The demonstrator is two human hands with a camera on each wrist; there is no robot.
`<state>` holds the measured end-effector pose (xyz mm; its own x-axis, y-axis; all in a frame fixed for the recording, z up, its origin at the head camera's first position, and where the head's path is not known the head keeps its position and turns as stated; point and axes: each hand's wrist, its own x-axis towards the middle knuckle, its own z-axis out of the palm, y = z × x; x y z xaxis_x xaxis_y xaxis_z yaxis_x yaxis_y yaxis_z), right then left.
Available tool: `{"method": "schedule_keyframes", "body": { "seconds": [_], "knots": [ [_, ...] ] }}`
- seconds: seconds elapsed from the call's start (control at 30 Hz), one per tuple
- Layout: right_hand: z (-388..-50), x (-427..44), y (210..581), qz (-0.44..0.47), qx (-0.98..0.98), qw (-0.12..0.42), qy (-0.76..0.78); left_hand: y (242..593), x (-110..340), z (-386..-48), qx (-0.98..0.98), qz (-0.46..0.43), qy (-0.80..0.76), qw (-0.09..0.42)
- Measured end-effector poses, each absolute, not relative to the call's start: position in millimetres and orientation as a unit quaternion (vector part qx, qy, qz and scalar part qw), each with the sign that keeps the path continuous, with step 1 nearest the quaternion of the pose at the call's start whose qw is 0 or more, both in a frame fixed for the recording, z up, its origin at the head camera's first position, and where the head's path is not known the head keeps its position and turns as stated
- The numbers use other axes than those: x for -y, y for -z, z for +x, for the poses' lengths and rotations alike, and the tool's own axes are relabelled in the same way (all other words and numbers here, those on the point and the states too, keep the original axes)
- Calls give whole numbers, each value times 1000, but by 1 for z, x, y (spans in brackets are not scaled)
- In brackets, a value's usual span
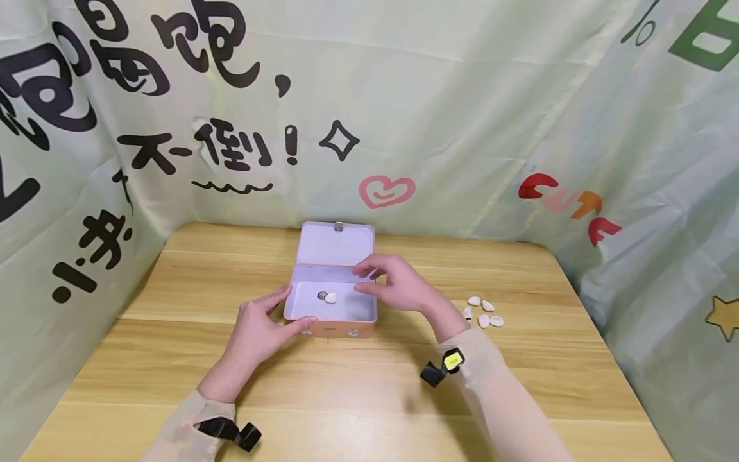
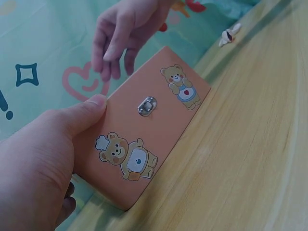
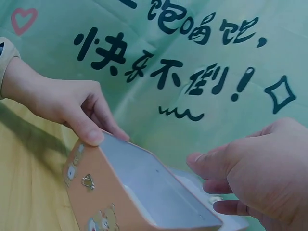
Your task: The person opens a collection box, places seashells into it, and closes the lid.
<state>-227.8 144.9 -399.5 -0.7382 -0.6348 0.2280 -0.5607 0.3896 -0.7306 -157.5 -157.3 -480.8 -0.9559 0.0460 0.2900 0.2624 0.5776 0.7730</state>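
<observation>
An orange tin box [image 1: 330,328] with a pale lilac inside stands with its lid [image 1: 337,244] raised at the back. In it lie a white shell [image 1: 331,298] and a small dark-patterned one [image 1: 321,295]. My left hand [image 1: 260,330] grips the box's left end, thumb on the front rim; the left wrist view shows this thumb beside the bear-printed front [image 2: 139,115]. Over the box's right side hovers my right hand [image 1: 398,282], fingers loosely bent, nothing seen between them. In the right wrist view the right hand [image 3: 264,168] is apart from the box [image 3: 91,192].
Several white shells [image 1: 484,320] lie in a loose group on the wooden table [image 1: 369,398], right of the box and beyond the right forearm. A printed cloth [image 1: 450,128] hangs behind the table and along its sides.
</observation>
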Motion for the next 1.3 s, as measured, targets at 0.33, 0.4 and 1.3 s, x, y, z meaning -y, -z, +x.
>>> {"method": "schedule_keyframes", "body": {
  "seconds": [0.33,0.4,1.3],
  "knots": [
    [-210,-193,394,-325,-840,22,434,482,157,-158,877,-91,456,121],
    [-207,-203,395,-315,-844,16,434,482,157,-158,877,-92,455,121],
    [-196,-324,433,-202,-899,4,389,481,156,-157,874,-96,460,125]
  ]
}}
